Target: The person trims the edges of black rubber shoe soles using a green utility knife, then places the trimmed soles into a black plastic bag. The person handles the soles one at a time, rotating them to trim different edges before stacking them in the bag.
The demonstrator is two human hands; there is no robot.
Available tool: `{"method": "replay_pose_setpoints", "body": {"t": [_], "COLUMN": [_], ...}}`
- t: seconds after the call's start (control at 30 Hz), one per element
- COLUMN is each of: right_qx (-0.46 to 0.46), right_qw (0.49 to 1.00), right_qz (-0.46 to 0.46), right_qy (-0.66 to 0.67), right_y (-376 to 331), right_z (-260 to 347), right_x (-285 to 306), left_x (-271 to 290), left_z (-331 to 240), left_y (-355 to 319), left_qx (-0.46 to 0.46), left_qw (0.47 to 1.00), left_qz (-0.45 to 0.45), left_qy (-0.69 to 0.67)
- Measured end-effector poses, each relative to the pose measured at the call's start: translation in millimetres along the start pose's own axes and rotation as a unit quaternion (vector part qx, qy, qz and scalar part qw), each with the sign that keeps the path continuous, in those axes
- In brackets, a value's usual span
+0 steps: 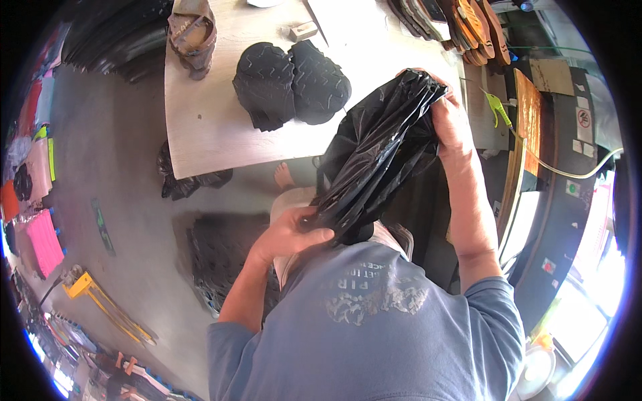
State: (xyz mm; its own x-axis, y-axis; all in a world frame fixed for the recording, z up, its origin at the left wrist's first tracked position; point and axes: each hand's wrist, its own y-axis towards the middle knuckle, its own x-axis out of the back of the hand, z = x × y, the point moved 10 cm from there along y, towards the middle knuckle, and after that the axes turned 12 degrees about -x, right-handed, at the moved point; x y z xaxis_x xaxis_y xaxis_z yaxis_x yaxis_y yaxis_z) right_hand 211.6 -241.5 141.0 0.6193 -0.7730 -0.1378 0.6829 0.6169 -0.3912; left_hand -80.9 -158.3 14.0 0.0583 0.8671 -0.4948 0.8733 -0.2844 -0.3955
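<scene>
A crumpled black plastic bag [378,154] is stretched between both hands above my lap. My left hand [287,234] pinches its lower end near my chest. My right hand [451,120] grips its upper end, raised over the edge of the pale table [207,127]. Two black rubber shoe soles [291,80] lie tread-up on the table, just left of the bag. My bare foot [284,175] shows below the table's edge.
A brown sandal [192,33] and a small block [303,30] lie at the table's far side. A row of brown soles [468,27] stands at the top right. Black rubber sheets [221,254] and another black bag [190,180] lie on the grey floor. A yellow tool [100,301] is at the lower left.
</scene>
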Motion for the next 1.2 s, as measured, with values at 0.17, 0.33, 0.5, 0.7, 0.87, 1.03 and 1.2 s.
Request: {"method": "replay_pose_setpoints", "body": {"t": [0.17,0.33,0.5,0.7,0.87,1.03,1.2], "right_qx": [-0.024,-0.028,0.122,0.202,-0.024,0.07,0.106], "right_qw": [0.99,0.966,0.898,0.877,0.991,0.987,0.965], "right_qz": [-0.036,-0.003,0.064,0.03,-0.041,0.002,0.013], "right_qy": [-0.136,-0.256,-0.419,-0.434,-0.127,-0.143,-0.241], "right_y": [13.8,30.1,31.4,8.6,32.9,71.0,116.6], "right_z": [25.2,31.9,67.4,45.4,-33.0,-17.4,-10.0], "right_x": [-28.4,-63.6,-69.6,-31.6,9.8,-10.3,-29.8], "left_x": [18.1,19.7,22.8,29.2,18.9,58.2,98.1], "left_z": [-120.8,-134.1,-115.9,-80.7,-107.8,-114.3,-155.1], "left_y": [-12.5,12.3,37.2,48.9,58.4,42.1,27.8], "left_qx": [-0.319,-0.29,-0.288,-0.17,-0.294,-0.283,-0.347], "left_qw": [0.888,0.898,0.917,0.935,0.894,0.855,0.833], "left_qz": [-0.169,-0.236,-0.264,-0.311,-0.338,-0.433,-0.43], "left_qy": [0.284,0.234,0.085,0.031,0.01,-0.028,-0.026]}}
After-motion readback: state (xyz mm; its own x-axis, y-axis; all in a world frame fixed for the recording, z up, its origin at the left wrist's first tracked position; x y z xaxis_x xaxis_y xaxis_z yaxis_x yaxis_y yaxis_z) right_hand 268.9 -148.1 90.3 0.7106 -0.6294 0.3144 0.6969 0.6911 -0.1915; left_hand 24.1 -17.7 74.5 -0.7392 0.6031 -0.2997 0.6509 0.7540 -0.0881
